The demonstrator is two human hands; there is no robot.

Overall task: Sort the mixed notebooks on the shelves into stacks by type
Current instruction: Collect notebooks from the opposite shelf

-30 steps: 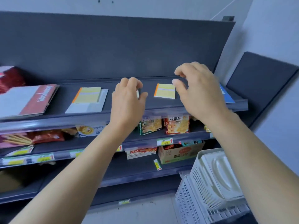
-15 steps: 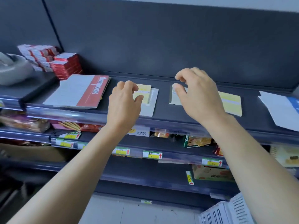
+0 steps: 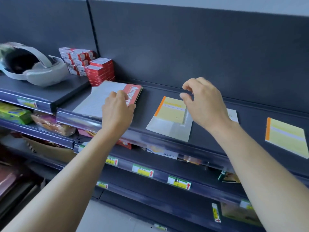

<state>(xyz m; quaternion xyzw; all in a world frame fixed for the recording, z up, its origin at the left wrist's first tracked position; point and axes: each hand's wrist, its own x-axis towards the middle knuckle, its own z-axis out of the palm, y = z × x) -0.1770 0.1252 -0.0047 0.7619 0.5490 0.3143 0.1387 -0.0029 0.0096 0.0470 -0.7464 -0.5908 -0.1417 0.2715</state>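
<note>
My left hand [image 3: 117, 109] sits bent-fingered on the grey, red-banded notebook [image 3: 98, 97], grip unclear. At its 3 o'clock, my right hand [image 3: 205, 104] hovers half-open, empty, over the yellow orange-edged notebook [image 3: 168, 111].

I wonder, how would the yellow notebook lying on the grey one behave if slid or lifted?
The yellow notebook looks thin and flat, so probably light and bendy. Resting on the smooth grey notebook, it would likely slide easily. Lying flush, its edge may be hard to pinch.

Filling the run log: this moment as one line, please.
left grip: on red notebook, hold unclear | right grip: loosely curled, empty, over centre yellow notebook
</note>
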